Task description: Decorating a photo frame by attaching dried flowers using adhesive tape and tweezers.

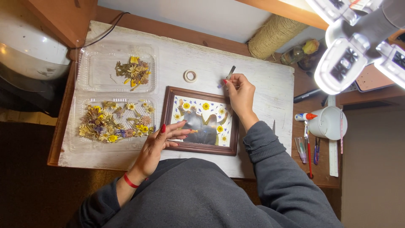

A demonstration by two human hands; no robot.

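Note:
A small brown picture frame (170, 110) lies on the white board, its glass covered with pressed yellow flowers and blue petals. My left hand (162, 141) rests flat on the frame's lower left corner, fingers spread over the glass. Beyond the frame's top right corner, my right hand (239, 93) pinches metal tweezers (230, 72) that point up and away. A small roll of clear tape (190, 76) lies just left of the tweezers.
An open clear plastic clamshell holds dried flowers in its far half (134, 71) and near half (110, 123), left of the frame. At right stand a white cup (331, 123), a glue bottle (304, 117), pens, a ruler and a twine spool (272, 36). A lamp (354, 46) hangs over the right.

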